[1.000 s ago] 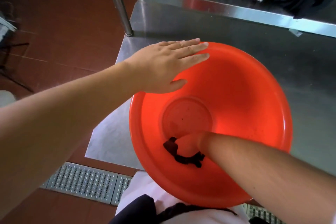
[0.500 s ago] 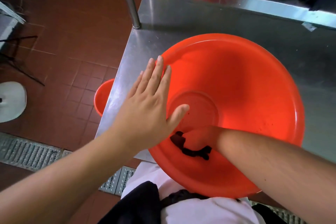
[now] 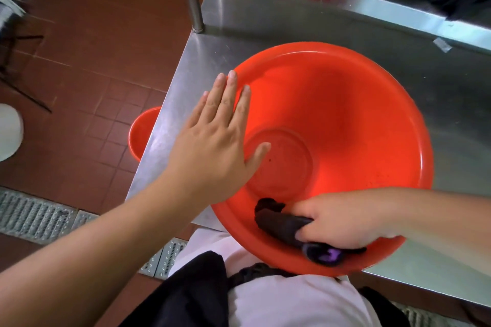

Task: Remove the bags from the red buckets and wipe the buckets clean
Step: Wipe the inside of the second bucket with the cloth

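While the bucket [image 3: 345, 119] sits mouth-up at the bench's [image 3: 451, 93] near left corner, overhanging the near edge, the left hand [image 3: 215, 146] lies flat on its left rim, fingers straight and pointing away. The right hand [image 3: 342, 223] reaches in over the near wall, fingers curled round a dark rolled cloth [image 3: 281, 223] whose long axis runs left to right.

Large red plastic bucket [image 3: 345, 119] on the stainless steel table [image 3: 451, 119], dark rolled cloth [image 3: 279, 223] inside the bucket's near wall, smaller red bucket [image 3: 140, 132] on the floor left of the table
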`<move>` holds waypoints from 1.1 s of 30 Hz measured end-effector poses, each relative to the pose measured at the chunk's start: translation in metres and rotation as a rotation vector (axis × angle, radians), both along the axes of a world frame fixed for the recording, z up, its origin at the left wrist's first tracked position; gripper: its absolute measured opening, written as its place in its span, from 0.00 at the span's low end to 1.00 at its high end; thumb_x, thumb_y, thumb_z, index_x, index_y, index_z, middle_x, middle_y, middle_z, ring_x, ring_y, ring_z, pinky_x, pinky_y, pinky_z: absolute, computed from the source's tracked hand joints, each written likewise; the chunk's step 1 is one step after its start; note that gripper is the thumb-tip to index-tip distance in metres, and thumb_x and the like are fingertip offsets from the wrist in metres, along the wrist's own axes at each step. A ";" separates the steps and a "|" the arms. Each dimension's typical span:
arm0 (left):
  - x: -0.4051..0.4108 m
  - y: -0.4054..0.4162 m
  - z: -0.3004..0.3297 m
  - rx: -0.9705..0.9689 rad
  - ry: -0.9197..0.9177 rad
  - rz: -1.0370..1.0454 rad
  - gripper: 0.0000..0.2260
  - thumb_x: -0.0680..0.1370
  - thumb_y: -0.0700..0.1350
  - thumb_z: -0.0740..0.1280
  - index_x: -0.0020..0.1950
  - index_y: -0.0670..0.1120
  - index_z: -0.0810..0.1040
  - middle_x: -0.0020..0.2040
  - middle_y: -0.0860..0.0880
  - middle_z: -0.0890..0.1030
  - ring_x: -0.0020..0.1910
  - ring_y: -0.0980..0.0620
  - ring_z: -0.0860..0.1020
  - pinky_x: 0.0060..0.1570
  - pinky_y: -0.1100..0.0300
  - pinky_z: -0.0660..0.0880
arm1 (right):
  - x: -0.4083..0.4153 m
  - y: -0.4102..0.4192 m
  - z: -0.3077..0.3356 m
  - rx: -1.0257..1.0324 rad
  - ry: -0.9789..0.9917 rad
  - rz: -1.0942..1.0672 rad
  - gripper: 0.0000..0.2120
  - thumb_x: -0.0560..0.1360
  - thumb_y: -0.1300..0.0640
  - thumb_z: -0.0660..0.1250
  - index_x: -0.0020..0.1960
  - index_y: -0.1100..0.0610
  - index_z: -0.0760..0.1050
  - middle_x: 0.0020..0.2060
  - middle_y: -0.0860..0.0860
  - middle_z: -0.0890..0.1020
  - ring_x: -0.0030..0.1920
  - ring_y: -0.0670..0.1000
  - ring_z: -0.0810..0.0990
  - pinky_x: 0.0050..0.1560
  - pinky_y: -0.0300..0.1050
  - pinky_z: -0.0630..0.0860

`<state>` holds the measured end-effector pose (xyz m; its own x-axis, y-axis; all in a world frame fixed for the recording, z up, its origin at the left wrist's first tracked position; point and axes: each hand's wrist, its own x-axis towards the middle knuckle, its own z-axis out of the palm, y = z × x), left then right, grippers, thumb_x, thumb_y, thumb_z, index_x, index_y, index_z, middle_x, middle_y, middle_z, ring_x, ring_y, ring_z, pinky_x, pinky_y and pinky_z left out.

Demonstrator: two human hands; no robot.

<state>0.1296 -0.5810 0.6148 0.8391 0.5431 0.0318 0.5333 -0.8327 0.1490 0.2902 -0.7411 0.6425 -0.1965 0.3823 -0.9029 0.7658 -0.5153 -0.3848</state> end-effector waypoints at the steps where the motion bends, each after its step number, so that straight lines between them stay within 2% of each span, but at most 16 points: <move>1: 0.002 0.000 -0.001 0.006 -0.003 -0.003 0.40 0.82 0.67 0.54 0.85 0.41 0.54 0.86 0.39 0.49 0.85 0.43 0.46 0.83 0.45 0.50 | 0.002 -0.006 0.014 0.003 0.030 -0.044 0.12 0.77 0.45 0.63 0.59 0.36 0.72 0.50 0.41 0.82 0.51 0.45 0.80 0.59 0.50 0.76; 3: 0.006 0.002 -0.003 0.013 -0.014 -0.015 0.40 0.83 0.67 0.55 0.85 0.41 0.53 0.86 0.39 0.49 0.85 0.43 0.46 0.83 0.45 0.51 | 0.000 -0.010 0.031 0.022 0.076 -0.116 0.10 0.78 0.47 0.63 0.57 0.35 0.73 0.48 0.41 0.82 0.49 0.43 0.80 0.57 0.50 0.77; 5: 0.011 0.005 -0.003 0.012 -0.033 -0.033 0.40 0.82 0.66 0.57 0.85 0.41 0.53 0.86 0.40 0.49 0.85 0.43 0.46 0.83 0.45 0.51 | -0.007 -0.009 0.032 0.059 0.098 -0.188 0.07 0.79 0.49 0.63 0.56 0.40 0.74 0.47 0.45 0.83 0.50 0.48 0.81 0.58 0.54 0.77; 9: 0.019 0.012 -0.003 0.018 -0.060 -0.079 0.40 0.81 0.63 0.60 0.85 0.40 0.55 0.86 0.40 0.51 0.85 0.43 0.49 0.82 0.45 0.53 | -0.033 0.005 0.012 0.160 0.081 -0.310 0.11 0.81 0.49 0.61 0.62 0.46 0.73 0.56 0.49 0.82 0.55 0.53 0.80 0.60 0.53 0.76; 12: 0.020 0.014 -0.005 0.038 -0.056 -0.103 0.39 0.81 0.63 0.60 0.85 0.41 0.56 0.86 0.40 0.52 0.85 0.43 0.49 0.83 0.46 0.52 | -0.046 0.013 -0.021 0.223 0.031 -0.233 0.14 0.82 0.50 0.60 0.68 0.49 0.68 0.58 0.56 0.80 0.50 0.56 0.79 0.45 0.47 0.72; 14: 0.020 0.015 -0.005 0.056 -0.051 -0.116 0.39 0.81 0.63 0.59 0.85 0.41 0.56 0.85 0.40 0.52 0.85 0.43 0.49 0.83 0.48 0.51 | -0.050 0.019 -0.048 0.219 -0.020 -0.136 0.16 0.82 0.53 0.60 0.69 0.53 0.66 0.53 0.54 0.78 0.46 0.57 0.79 0.40 0.47 0.68; 15: 0.021 0.015 -0.005 0.062 -0.050 -0.120 0.39 0.81 0.63 0.59 0.85 0.42 0.56 0.85 0.39 0.52 0.85 0.43 0.49 0.83 0.48 0.51 | -0.049 0.022 -0.064 0.201 -0.032 -0.107 0.15 0.82 0.55 0.61 0.67 0.56 0.67 0.50 0.52 0.76 0.46 0.60 0.81 0.41 0.49 0.74; 17: 0.020 0.015 -0.006 0.067 -0.052 -0.124 0.38 0.81 0.63 0.60 0.85 0.42 0.57 0.85 0.39 0.52 0.85 0.43 0.49 0.83 0.48 0.50 | -0.042 0.029 -0.092 0.117 -0.053 -0.025 0.04 0.81 0.57 0.60 0.54 0.57 0.69 0.46 0.55 0.80 0.43 0.64 0.85 0.45 0.59 0.82; 19: 0.020 0.015 -0.005 0.067 -0.049 -0.131 0.38 0.81 0.63 0.61 0.85 0.43 0.57 0.85 0.39 0.52 0.85 0.43 0.49 0.83 0.49 0.49 | -0.032 0.035 -0.111 0.035 -0.048 0.073 0.10 0.79 0.59 0.60 0.42 0.53 0.61 0.33 0.59 0.82 0.37 0.67 0.85 0.39 0.64 0.82; 21: 0.020 0.015 -0.004 0.067 -0.042 -0.138 0.38 0.81 0.63 0.61 0.85 0.44 0.57 0.85 0.39 0.51 0.85 0.43 0.48 0.83 0.48 0.50 | -0.025 0.040 -0.120 -0.026 -0.037 0.126 0.12 0.78 0.62 0.61 0.38 0.54 0.61 0.22 0.54 0.73 0.36 0.68 0.84 0.38 0.66 0.82; 23: 0.020 0.015 -0.003 0.071 -0.036 -0.146 0.38 0.81 0.62 0.61 0.85 0.44 0.57 0.86 0.39 0.51 0.85 0.42 0.48 0.83 0.47 0.51 | -0.022 0.045 -0.128 -0.047 -0.064 0.148 0.14 0.78 0.63 0.61 0.34 0.58 0.65 0.25 0.52 0.66 0.34 0.66 0.83 0.41 0.63 0.82; 25: 0.021 0.015 -0.003 0.078 -0.026 -0.150 0.38 0.80 0.62 0.61 0.85 0.45 0.56 0.86 0.39 0.50 0.85 0.42 0.48 0.83 0.46 0.51 | -0.022 0.048 -0.131 -0.053 -0.060 0.169 0.18 0.79 0.63 0.60 0.31 0.56 0.71 0.24 0.56 0.71 0.33 0.64 0.83 0.42 0.61 0.82; 26: 0.021 0.015 -0.003 0.080 -0.020 -0.151 0.38 0.80 0.61 0.62 0.86 0.45 0.56 0.86 0.39 0.50 0.85 0.42 0.48 0.83 0.46 0.51 | -0.022 0.048 -0.129 -0.068 -0.057 0.170 0.17 0.79 0.62 0.59 0.31 0.56 0.70 0.27 0.60 0.76 0.36 0.67 0.83 0.43 0.62 0.82; 28: 0.021 0.017 -0.003 0.075 -0.013 -0.149 0.39 0.79 0.60 0.63 0.86 0.45 0.56 0.86 0.39 0.50 0.85 0.42 0.48 0.83 0.46 0.51 | -0.021 0.044 -0.123 -0.101 -0.050 0.145 0.15 0.80 0.58 0.57 0.40 0.63 0.76 0.39 0.69 0.82 0.39 0.68 0.83 0.41 0.60 0.83; 30: 0.021 0.019 -0.003 0.064 -0.005 -0.146 0.41 0.77 0.59 0.66 0.86 0.46 0.56 0.86 0.40 0.49 0.85 0.42 0.47 0.83 0.46 0.50 | -0.016 0.037 -0.109 -0.110 -0.033 0.114 0.16 0.81 0.56 0.57 0.52 0.67 0.78 0.47 0.68 0.83 0.37 0.61 0.81 0.38 0.53 0.77; 33: 0.021 0.019 -0.003 0.060 0.004 -0.148 0.43 0.75 0.56 0.69 0.86 0.46 0.55 0.86 0.40 0.48 0.85 0.42 0.46 0.83 0.46 0.49 | -0.002 0.019 -0.071 -0.076 -0.008 0.132 0.11 0.80 0.54 0.60 0.59 0.54 0.76 0.51 0.58 0.84 0.41 0.55 0.79 0.42 0.48 0.74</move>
<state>0.1505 -0.5624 0.6119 0.9099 0.4108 0.0569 0.4048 -0.9095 0.0944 0.2886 -0.7219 0.5718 -0.2334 0.2843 -0.9299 0.8317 -0.4370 -0.3424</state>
